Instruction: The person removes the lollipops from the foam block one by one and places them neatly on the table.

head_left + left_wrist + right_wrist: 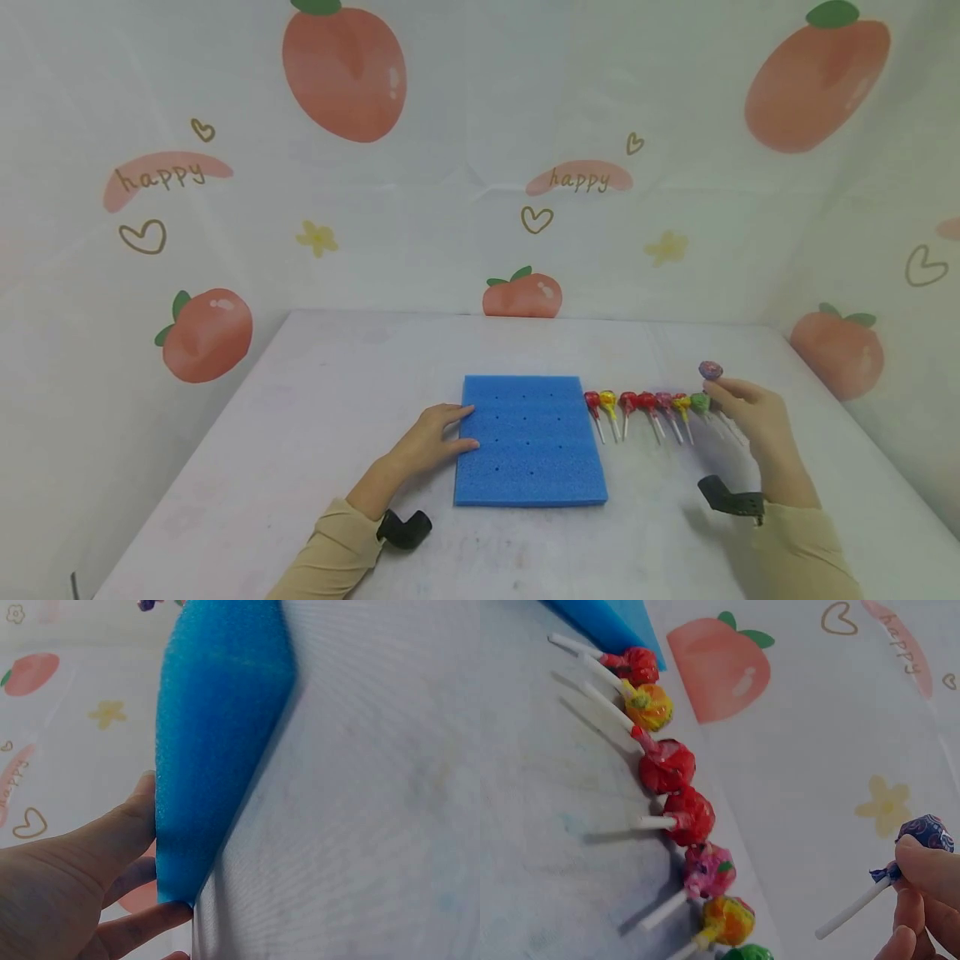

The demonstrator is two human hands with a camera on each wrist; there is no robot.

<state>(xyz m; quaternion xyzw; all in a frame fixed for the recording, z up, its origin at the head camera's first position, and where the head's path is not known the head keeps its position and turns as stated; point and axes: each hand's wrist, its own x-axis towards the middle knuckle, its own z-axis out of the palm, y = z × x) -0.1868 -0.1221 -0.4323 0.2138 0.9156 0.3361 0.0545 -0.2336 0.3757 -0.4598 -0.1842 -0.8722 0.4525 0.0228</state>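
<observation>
My right hand [756, 417] is raised at the right end of a row of wrapped lollipops and pinches a lollipop [928, 832] in a blue and purple wrapper. Its white stick points down and away from the fingers. The row of lollipops [667, 765] lies on the table, with red, yellow, pink and green wrappers and sticks toward me. A blue foam board [528, 442] with rows of small holes lies flat to the left of them. Thumb and fingers of my left hand [426, 437] are spread fairly straight and touch its left edge.
The white table [337, 375] runs back to a cloth backdrop [450, 217] printed with fruit, hearts and flowers. A black wrist camera [405, 529] sits on the left wrist, another black wrist camera [731, 498] on the right. The red lollipop [593, 402] at the row's left end is close beside the board.
</observation>
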